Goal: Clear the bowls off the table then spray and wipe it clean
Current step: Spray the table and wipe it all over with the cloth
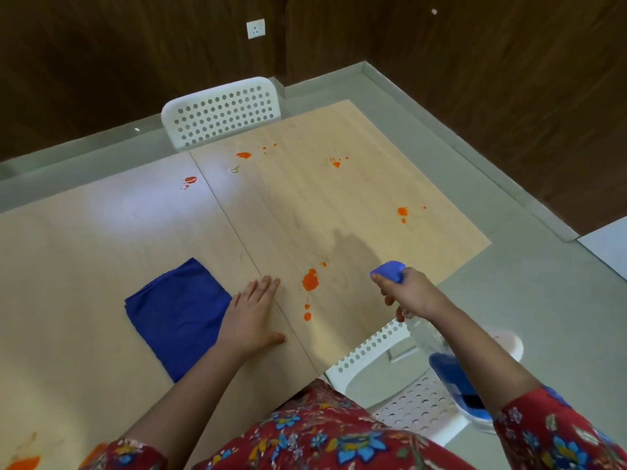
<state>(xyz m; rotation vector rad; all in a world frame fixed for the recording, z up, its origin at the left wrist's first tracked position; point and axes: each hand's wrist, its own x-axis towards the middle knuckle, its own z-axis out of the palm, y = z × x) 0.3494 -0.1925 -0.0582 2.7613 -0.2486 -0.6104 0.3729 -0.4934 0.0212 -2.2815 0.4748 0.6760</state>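
The light wooden table (pixel 101 252) carries several orange sauce stains, the largest (pixel 310 280) close to my hands, others at the far side (pixel 243 155) and right (pixel 402 211). A folded blue cloth (pixel 176 310) lies flat on the table at the left. My left hand (pixel 251 317) rests flat on the tabletop, its heel partly over the cloth's right edge. My right hand (pixel 412 293) grips the neck of a clear spray bottle with a blue head (pixel 388 271), nozzle pointing toward the big stain. The bottle's body with blue liquid (pixel 454 381) hangs below my forearm. No bowls are in view on the table.
A white perforated chair (pixel 220 111) stands at the table's far side. Another white perforated chair (pixel 400 374) sits at the near right corner. Something round and pinkish-white (pixel 509 342) lies on the grey floor beside it. Dark wood walls enclose the room.
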